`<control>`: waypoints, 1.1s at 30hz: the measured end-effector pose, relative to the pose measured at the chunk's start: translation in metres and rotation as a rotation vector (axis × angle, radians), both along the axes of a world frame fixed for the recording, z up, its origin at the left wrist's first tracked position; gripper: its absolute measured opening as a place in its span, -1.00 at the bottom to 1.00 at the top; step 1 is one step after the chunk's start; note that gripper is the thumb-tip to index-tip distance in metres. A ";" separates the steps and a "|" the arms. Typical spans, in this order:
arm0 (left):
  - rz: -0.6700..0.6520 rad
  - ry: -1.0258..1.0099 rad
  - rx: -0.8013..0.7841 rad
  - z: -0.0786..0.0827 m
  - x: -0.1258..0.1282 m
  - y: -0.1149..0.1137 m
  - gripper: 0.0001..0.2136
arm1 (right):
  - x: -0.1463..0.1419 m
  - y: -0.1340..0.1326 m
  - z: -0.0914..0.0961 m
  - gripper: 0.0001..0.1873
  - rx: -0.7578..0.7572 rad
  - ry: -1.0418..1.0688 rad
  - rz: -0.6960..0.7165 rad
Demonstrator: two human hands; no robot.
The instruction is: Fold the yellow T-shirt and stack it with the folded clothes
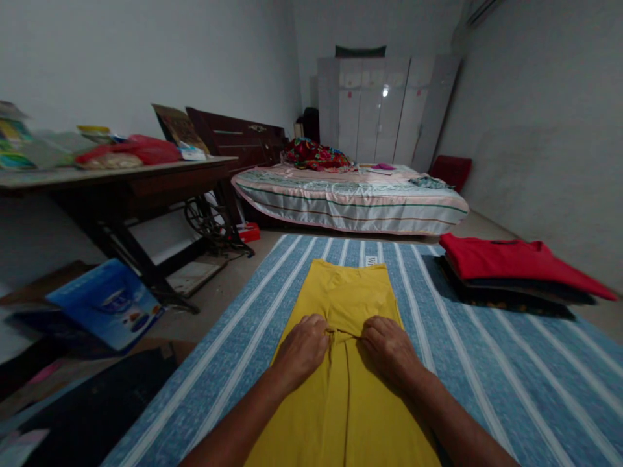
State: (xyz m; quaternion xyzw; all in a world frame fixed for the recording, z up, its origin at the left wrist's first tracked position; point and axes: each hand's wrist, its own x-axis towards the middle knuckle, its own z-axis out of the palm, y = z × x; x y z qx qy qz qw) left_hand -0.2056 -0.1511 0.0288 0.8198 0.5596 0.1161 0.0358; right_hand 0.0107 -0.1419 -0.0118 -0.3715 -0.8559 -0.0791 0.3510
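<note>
A yellow garment lies lengthwise on a blue striped sheet, stretched away from me. My left hand rests on it at the middle, fingers curled and pinching the cloth. Just to its right, my right hand does the same. Between the two hands the fabric is bunched into a small fold along the centre seam.
A stack of folded clothes with a red garment on top sits at the sheet's right edge. A dark table loaded with bags stands at left, a blue box below it. A bed and white wardrobe are beyond.
</note>
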 end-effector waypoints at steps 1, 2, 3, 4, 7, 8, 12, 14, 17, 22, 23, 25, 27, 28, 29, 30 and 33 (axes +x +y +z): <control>0.020 0.021 -0.013 0.005 0.002 0.004 -0.82 | 0.000 0.000 0.000 -0.83 0.002 -0.003 -0.008; 0.047 0.038 -0.008 0.010 0.006 0.009 -0.80 | 0.000 0.000 0.000 -0.84 0.005 -0.008 -0.014; 0.072 0.049 0.012 0.015 0.011 0.014 -0.79 | 0.000 -0.001 0.001 -0.84 0.008 -0.017 -0.018; 0.092 0.051 0.037 0.019 0.019 0.021 -0.79 | 0.000 -0.001 0.002 -0.84 0.010 -0.025 -0.019; 0.113 0.013 0.056 0.024 0.046 0.042 -0.77 | -0.002 -0.001 0.003 -0.83 0.029 -0.036 -0.010; 0.127 0.006 0.051 0.022 0.056 0.048 -0.74 | -0.003 0.000 0.004 -0.83 0.035 -0.035 -0.009; 0.184 0.009 0.017 0.004 0.082 0.066 -0.58 | -0.005 0.000 0.001 -0.81 0.042 -0.035 -0.028; 0.192 0.014 -0.012 -0.008 0.084 0.069 -0.50 | -0.004 0.000 -0.001 -0.81 0.049 -0.051 -0.042; 0.171 0.036 -0.036 -0.021 0.081 0.072 -0.43 | -0.003 0.003 -0.002 -0.82 0.055 -0.091 -0.064; 0.137 0.131 -0.041 -0.024 0.080 0.080 -0.40 | -0.005 0.002 0.010 -0.89 -0.001 -0.164 -0.172; 0.134 0.154 -0.044 -0.023 0.082 0.083 -0.40 | -0.005 -0.001 0.015 -0.89 -0.023 -0.180 -0.206; 0.124 0.183 -0.052 -0.020 0.085 0.088 -0.39 | -0.003 -0.012 0.024 -0.88 -0.072 -0.212 -0.280; 0.110 0.200 -0.042 -0.019 0.088 0.095 -0.39 | 0.002 -0.027 0.032 -0.90 -0.129 -0.280 -0.276; 0.082 0.201 -0.019 -0.018 0.090 0.098 -0.40 | 0.004 -0.036 0.035 -0.89 -0.169 -0.297 -0.275; 0.064 0.201 0.001 -0.018 0.092 0.101 -0.40 | 0.007 -0.045 0.038 -0.88 -0.203 -0.299 -0.289; 0.049 0.210 0.006 -0.017 0.093 0.104 -0.40 | 0.010 -0.055 0.039 -0.86 -0.235 -0.294 -0.301; 0.008 0.235 0.038 -0.014 0.097 0.108 -0.40 | 0.020 -0.084 0.037 -0.83 -0.309 -0.253 -0.374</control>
